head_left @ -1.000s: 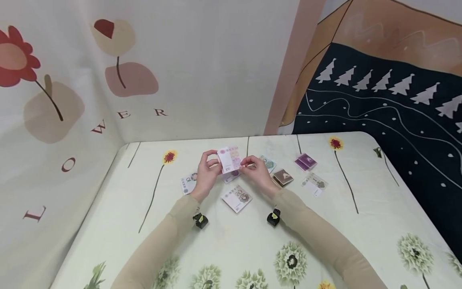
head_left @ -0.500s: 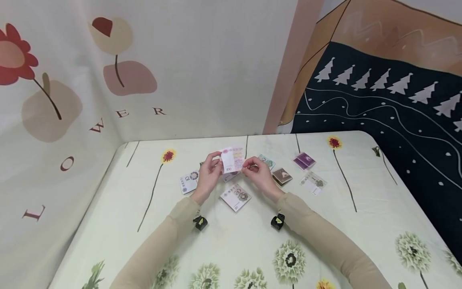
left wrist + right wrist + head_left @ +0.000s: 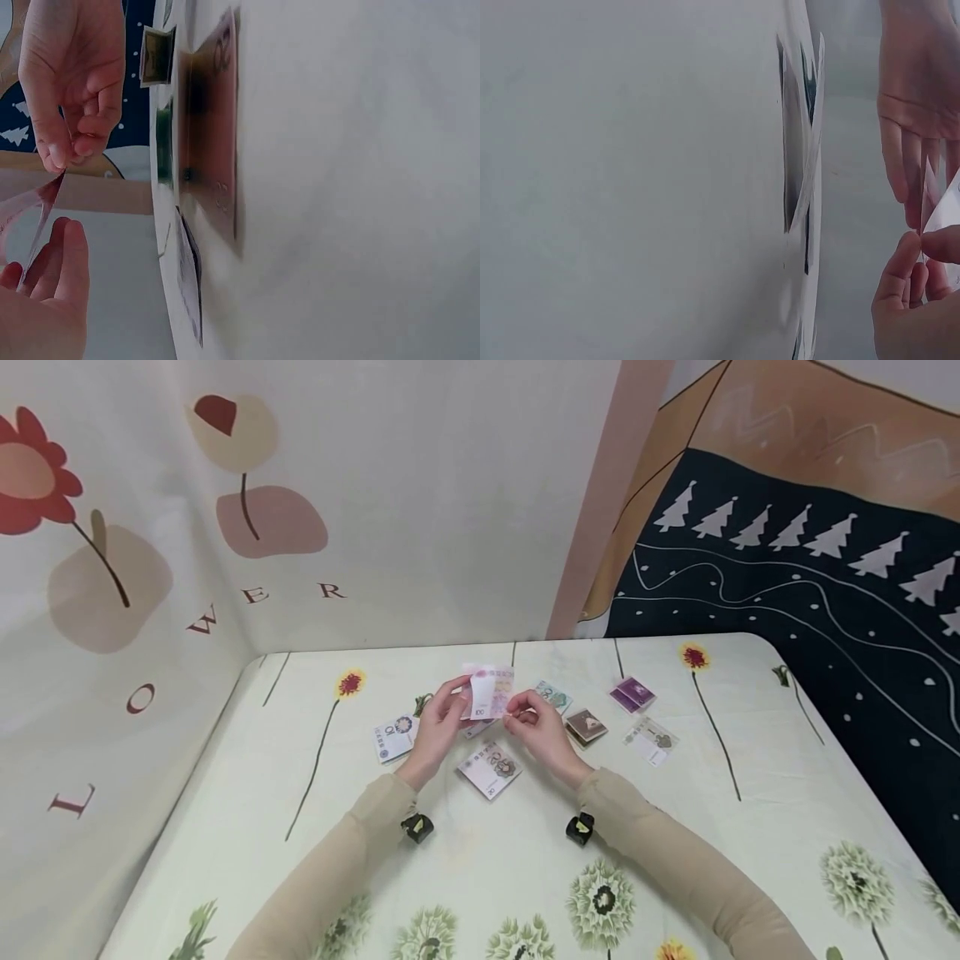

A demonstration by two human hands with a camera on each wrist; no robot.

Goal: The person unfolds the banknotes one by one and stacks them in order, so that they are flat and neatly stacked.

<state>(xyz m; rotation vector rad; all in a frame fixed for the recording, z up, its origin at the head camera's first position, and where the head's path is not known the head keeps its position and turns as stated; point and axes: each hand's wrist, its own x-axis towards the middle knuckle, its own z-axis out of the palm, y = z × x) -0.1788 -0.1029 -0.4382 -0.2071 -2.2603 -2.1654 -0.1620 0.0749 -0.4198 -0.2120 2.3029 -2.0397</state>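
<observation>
A pink 100 banknote (image 3: 492,693) is held up between both hands over the far middle of the table, its left part bent over. My left hand (image 3: 437,731) pinches its left side between thumb and fingers. At its lower right corner, my right hand (image 3: 546,737) pinches the edge with the fingertips. The left wrist view shows the bent banknote (image 3: 28,214) edge-on between the two hands. Directly below, a folded brownish 20 banknote (image 3: 490,770) lies on the table. A purplish banknote (image 3: 477,728) is partly hidden behind the held one.
Left of the hands lies a blue-grey 10 banknote (image 3: 394,738). To the right are a teal banknote (image 3: 553,695), a folded brown banknote (image 3: 586,727), a purple banknote (image 3: 633,694) and a pale banknote (image 3: 652,741). The table's far edge meets a printed curtain (image 3: 420,527).
The 100 banknote has shifted slightly right with both hands, and its left part has bent over. The banknotes on the table stay put.
</observation>
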